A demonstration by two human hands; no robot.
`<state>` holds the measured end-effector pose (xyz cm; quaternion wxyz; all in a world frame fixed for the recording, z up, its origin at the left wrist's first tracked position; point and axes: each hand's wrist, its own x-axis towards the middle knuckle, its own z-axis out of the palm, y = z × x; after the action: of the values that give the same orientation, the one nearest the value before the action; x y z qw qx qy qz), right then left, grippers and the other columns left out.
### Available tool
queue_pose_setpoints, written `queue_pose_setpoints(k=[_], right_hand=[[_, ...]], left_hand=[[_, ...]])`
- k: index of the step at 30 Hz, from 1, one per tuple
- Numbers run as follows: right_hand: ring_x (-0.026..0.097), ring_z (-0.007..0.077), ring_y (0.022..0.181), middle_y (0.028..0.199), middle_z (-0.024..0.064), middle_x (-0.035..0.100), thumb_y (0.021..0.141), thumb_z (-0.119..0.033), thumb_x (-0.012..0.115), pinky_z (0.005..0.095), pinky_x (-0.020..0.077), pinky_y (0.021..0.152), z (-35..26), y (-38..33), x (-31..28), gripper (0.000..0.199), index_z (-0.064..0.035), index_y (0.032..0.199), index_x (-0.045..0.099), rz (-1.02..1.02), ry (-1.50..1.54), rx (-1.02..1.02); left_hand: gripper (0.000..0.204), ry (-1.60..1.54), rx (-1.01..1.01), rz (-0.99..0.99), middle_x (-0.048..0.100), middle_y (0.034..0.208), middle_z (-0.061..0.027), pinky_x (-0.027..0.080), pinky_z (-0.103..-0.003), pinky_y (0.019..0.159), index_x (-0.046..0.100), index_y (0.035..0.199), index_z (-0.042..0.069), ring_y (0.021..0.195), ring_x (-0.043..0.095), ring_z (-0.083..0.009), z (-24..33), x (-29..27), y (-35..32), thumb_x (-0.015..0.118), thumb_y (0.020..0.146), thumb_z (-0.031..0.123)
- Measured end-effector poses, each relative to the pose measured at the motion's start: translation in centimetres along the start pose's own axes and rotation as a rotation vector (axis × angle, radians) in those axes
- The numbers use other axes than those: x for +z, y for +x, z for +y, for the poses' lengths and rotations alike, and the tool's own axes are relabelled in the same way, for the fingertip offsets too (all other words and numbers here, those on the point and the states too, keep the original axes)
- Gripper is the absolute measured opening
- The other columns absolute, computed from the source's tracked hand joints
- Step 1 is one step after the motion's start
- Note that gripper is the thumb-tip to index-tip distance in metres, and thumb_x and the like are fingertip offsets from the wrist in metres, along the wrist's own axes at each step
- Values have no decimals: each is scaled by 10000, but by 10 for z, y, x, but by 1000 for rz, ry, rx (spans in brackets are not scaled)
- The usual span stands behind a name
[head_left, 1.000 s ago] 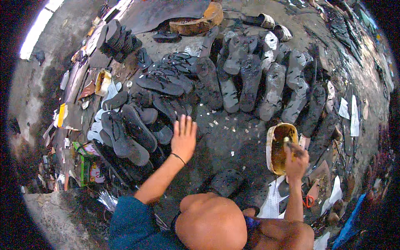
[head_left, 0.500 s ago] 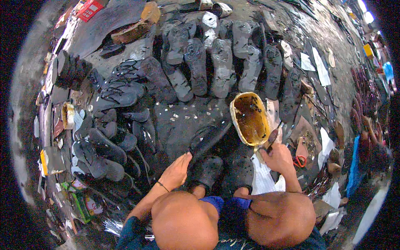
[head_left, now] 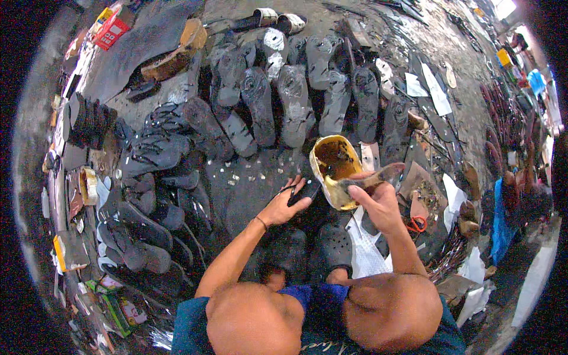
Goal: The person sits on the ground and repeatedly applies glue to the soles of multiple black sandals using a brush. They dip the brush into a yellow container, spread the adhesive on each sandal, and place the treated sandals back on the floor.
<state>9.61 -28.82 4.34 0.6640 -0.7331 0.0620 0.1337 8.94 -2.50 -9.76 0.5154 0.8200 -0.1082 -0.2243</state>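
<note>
Dark floor [head_left: 234,198]: oblong tub [head_left: 336,194], yellow-crusted.
Hands apart: right hand [head_left: 378,206] clamps mottled tool [head_left: 384,173] at rim; left hand [head_left: 284,207], I cannot tell.

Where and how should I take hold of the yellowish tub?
Probably pinch the tub by its left wall, coming from the left with the left hand, thumb over the rim. It is open-topped and that rim is uncovered, while the right hand and its brown tool overlap the near right edge.

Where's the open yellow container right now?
In the head view, the yellow container is right of centre, just below the grey soles, beside the right hand.
</note>
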Motion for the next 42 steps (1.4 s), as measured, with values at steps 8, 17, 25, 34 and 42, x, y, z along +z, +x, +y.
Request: queue_pose_setpoints(k=[8, 17, 25, 34, 42], right_hand=[[709, 231, 835, 952, 119, 727, 854, -130, 778, 347, 543, 751, -11, 65, 88, 264, -37, 1084, 686, 17, -270, -498], [706, 347, 947, 974, 139, 732, 880, -180, 744, 407, 551, 861, -32, 56, 78, 199, -59, 1033, 706, 138, -252, -544], [641, 118, 873, 962, 57, 705, 955, -147, 678, 294, 523, 776, -24, 51, 82, 187, -38, 1107, 678, 267, -82, -281], [672, 141, 906, 1070, 29, 705, 966, -250, 682, 282, 528, 729, -8, 53, 39, 296, -40, 1172, 647, 70, 741, 194], [621, 75, 872, 1043, 48, 696, 971, -151, 673, 257, 505, 751, -2, 41, 79, 265, -3, 1187, 635, -91, 287, -59]], left_hand=[[501, -1262, -418, 363, 659, 1252, -122, 530, -412, 984, 562, 1349, 23, 1100, 658, -254, 83, -44, -8, 351, 1067, 380], [445, -1201, -357, 446, 680, 1143, -96, 562, -384, 880, 606, 1275, 41, 980, 677, -226, 71, -15, -22, 400, 1039, 357], [415, -1109, -219, 698, 707, 1087, -102, 558, -372, 867, 651, 1169, 20, 946, 694, -221, 79, -20, -6, 487, 1060, 386], [780, -1358, -551, 280, 534, 1427, -170, 482, -478, 1044, 423, 1489, 66, 1212, 591, -328, 18, -43, -107, 365, 997, 668], [799, -1545, -454, 227, 636, 1282, -143, 515, -442, 997, 522, 1390, 56, 1088, 654, -281, 110, -35, -80, 391, 961, 717]])
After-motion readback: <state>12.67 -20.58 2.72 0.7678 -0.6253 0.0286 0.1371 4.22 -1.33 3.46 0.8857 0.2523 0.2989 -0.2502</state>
